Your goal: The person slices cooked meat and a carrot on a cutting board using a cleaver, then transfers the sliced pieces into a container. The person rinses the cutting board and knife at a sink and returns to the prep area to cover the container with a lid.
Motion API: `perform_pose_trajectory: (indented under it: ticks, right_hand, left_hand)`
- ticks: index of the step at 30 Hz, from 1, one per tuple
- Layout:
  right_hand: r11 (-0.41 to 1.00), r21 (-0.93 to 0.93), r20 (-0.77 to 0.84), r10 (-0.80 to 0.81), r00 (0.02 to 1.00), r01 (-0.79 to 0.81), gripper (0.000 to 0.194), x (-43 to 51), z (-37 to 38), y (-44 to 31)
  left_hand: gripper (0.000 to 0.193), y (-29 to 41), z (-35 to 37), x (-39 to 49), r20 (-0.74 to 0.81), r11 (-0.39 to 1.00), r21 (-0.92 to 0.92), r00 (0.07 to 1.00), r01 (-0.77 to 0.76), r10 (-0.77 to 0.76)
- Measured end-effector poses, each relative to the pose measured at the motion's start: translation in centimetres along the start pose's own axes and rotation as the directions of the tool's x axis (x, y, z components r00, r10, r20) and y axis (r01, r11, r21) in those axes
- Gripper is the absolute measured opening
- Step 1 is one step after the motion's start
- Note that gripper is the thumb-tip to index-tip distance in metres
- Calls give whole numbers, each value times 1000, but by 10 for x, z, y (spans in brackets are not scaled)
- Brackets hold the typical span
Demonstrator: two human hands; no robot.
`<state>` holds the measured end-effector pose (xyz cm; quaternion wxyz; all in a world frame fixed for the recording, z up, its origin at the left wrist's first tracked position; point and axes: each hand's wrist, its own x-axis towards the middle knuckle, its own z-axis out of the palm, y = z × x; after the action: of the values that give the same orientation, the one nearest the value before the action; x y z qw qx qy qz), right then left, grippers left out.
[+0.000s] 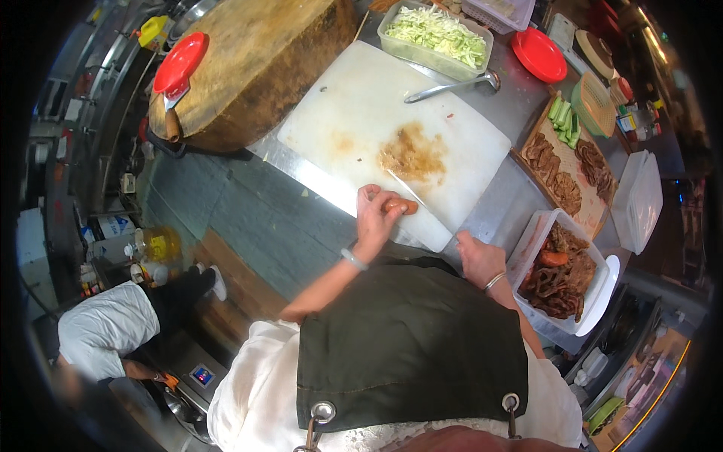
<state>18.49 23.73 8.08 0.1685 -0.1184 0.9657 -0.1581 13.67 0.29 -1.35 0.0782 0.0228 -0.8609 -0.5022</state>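
My left hand (pixel 377 217) grips a short reddish-brown piece of food (pixel 408 207), apparently sausage, near the close edge of a white plastic cutting board (pixel 339 113). In my right hand (pixel 481 261) is the handle of a kitchen knife, mostly covered by my fingers. Its blade (pixel 408 187) slants up and left over the board, just beyond the sausage piece. A brown wet stain and a few small crumbs mark the board past the blade. Across the board's far right side lies a metal ladle (pixel 452 89).
A thick round wooden chopping block (pixel 265 62) bears a red plate (pixel 181 62). Shredded cabbage fills a plastic tub (pixel 435 37). To the right are a tray of sliced meat and cucumber (pixel 584 169) and a tub of cooked meat (pixel 559 271). Another person (pixel 110 327) bends at lower left.
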Motion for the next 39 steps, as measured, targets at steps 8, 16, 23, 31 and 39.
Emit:
perform_pose_trajectory:
  ticks: [8, 16, 23, 31, 39]
  right_hand:
    - [987, -141, 8, -81, 997, 81, 8, -13, 0, 9]
    - [981, -176, 22, -80, 997, 82, 8, -17, 6, 14]
    - [986, -151, 119, -46, 992, 64, 11, -6, 8, 10]
    - [990, -105, 122, -84, 989, 97, 9, 22, 20, 7]
    - [995, -99, 143, -14, 990, 28, 9, 44, 39, 8]
  left_hand:
    - [18, 4, 24, -3, -27, 999, -50, 1000, -15, 14]
    - [19, -4, 30, -6, -52, 999, -32, 999, -6, 4]
    - [22, -11, 33, -5, 3, 999, -16, 1000, 27, -27]
    - [25, -5, 30, -3, -36, 1000, 19, 999, 25, -24]
    - [25, -4, 30, -5, -26, 997, -14, 996, 79, -80]
